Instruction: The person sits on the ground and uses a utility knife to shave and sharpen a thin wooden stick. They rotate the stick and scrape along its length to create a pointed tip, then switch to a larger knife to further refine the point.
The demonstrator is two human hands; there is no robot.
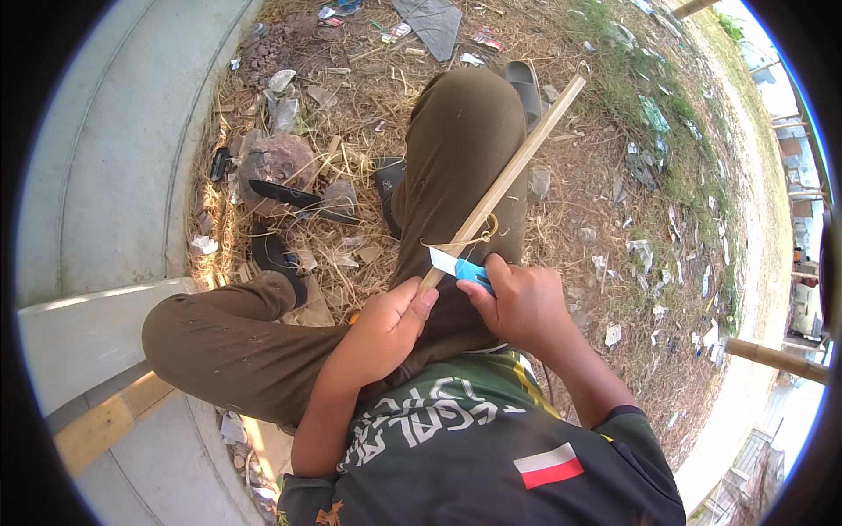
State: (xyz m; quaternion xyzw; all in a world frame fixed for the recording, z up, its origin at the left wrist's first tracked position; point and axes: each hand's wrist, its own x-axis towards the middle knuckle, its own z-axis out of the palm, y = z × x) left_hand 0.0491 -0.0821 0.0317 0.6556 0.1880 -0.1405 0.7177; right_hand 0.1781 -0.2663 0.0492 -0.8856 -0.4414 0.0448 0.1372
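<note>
Left hand (393, 326), 7 o'clock of view: grip clenched round near end of stick (517, 167) | right hand (524, 301), 4 o'clock: grip wrapped round knife (474, 274), blade (443, 260) across stick | stick: over leg (460, 140), pointing to 1 o'clock | shaving (493, 224): curled at blade's 2 o'clock | machete (288, 194): by stone (279, 164), 10 o'clock

White block lettering (431, 419) runs across the dark shirt's (438, 478) front.

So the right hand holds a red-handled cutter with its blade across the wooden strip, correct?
Not quite: the handle is blue, not red, as the head view shows. The right hand does hold the cutter, its blade across the wooden strip.
</note>
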